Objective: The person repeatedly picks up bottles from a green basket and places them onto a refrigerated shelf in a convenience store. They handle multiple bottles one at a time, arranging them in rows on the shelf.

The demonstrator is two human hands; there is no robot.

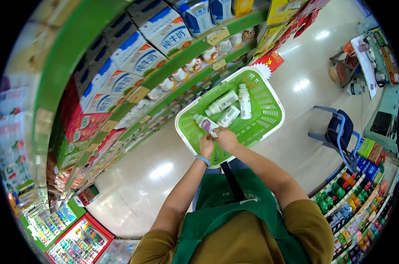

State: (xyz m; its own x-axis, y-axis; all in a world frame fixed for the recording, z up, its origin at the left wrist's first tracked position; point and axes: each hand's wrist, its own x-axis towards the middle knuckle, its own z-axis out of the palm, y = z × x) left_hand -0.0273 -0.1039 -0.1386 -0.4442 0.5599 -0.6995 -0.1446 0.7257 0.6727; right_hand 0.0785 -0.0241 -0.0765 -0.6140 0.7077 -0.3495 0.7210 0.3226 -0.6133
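Note:
A green plastic shopping basket with a white rim (276, 92) is in front of me, tilted in this view. Inside it, a white plastic bottle with a purple label patch (206, 124) has its capped end pointing away from me. My left hand (206, 146) and my right hand (226, 140) meet at its near end, fingers pinched on it. The fingers hide that end. Three other white bottles lie in the basket: one upper left (223, 102), one in the middle (229, 116) and one at the right (244, 102).
To the left of the basket, green shelving (186, 49) holds milk cartons (171, 31) and small round packs (194, 64). A blue plastic chair (340, 132) stands on the tiled floor (293, 145) at right. Drink bottles (348, 198) fill a lower-right display; lit fridges (82, 242) are lower left.

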